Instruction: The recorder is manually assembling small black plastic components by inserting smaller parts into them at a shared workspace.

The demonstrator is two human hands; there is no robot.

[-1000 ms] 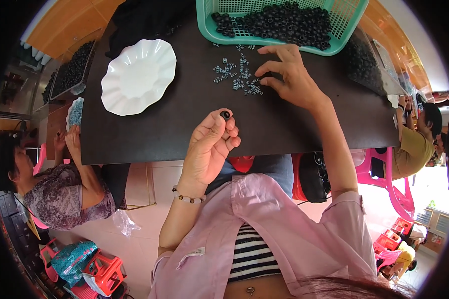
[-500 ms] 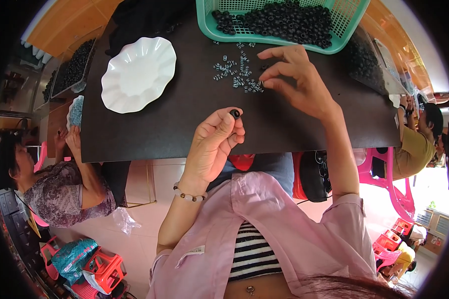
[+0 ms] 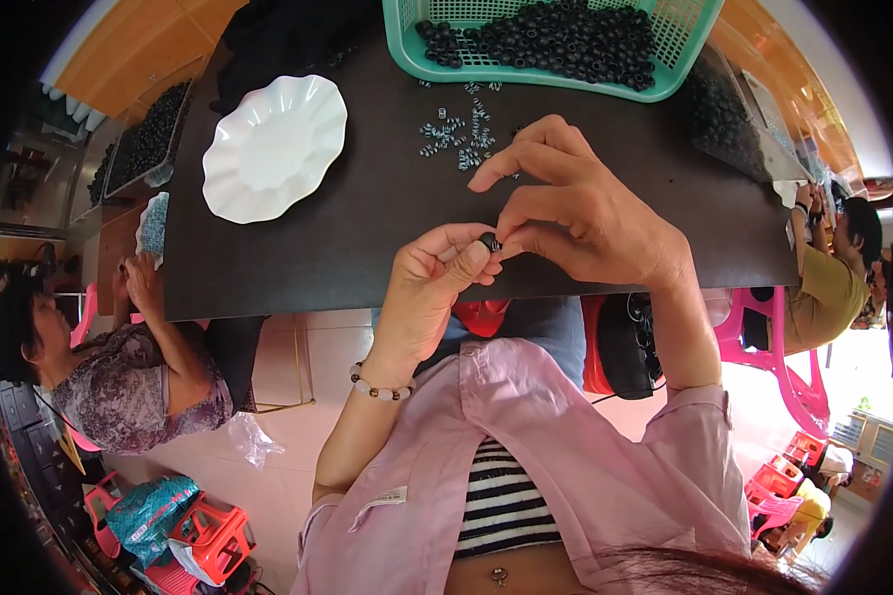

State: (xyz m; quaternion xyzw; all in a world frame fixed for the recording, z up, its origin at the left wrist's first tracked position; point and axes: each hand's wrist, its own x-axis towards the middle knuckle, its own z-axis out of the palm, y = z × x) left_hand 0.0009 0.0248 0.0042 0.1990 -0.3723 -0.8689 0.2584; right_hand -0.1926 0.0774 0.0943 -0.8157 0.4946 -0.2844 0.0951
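Over the table's near edge, my left hand [image 3: 422,288] is closed, pinching a small black barrel-shaped plastic piece [image 3: 488,241] between thumb and fingertips. My right hand [image 3: 600,213] meets it from the right, thumb and index finger pinched at the piece's open end. A small metal spring [image 3: 497,247] shows there, mostly hidden by the fingertips. Beyond my hands, several loose metal springs [image 3: 477,134] lie scattered on the dark table [image 3: 347,238]; my right hand hides part of them.
A green plastic basket [image 3: 526,81] at the far side holds many black pieces [image 3: 585,45]. A white scalloped plate [image 3: 275,147] stands at left, near black cloth [image 3: 268,50]. Clear bins of black pieces flank the table. Co-workers sit at left [image 3: 139,377] and right [image 3: 833,278].
My right hand has come from the spring pile toward me and now meets my left hand at the black piece. My left hand has turned the piece slightly to the right.
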